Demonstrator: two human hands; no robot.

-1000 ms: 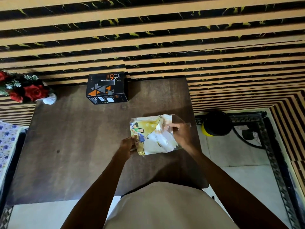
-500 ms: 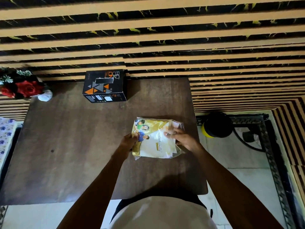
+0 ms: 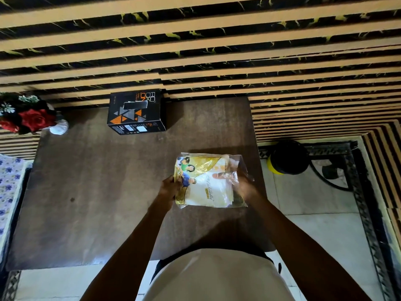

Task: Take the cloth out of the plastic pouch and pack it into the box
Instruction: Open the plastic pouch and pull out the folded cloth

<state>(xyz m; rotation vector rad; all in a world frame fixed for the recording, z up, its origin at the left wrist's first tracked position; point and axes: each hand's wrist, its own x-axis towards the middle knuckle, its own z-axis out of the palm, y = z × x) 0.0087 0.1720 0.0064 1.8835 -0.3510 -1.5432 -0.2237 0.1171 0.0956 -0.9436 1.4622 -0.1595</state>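
The left hand [image 3: 170, 187] pinches the plastic pouch [image 3: 209, 181] at its 9 o'clock edge. The pouch, cloth inside, sits over the desk [image 3: 91, 181] at centre-right. The right hand [image 3: 244, 187] grasps the 3 o'clock edge, apparently the open end, and is nearer the cloth. The closed box [image 3: 136, 111] stands well apart at 11 o'clock.
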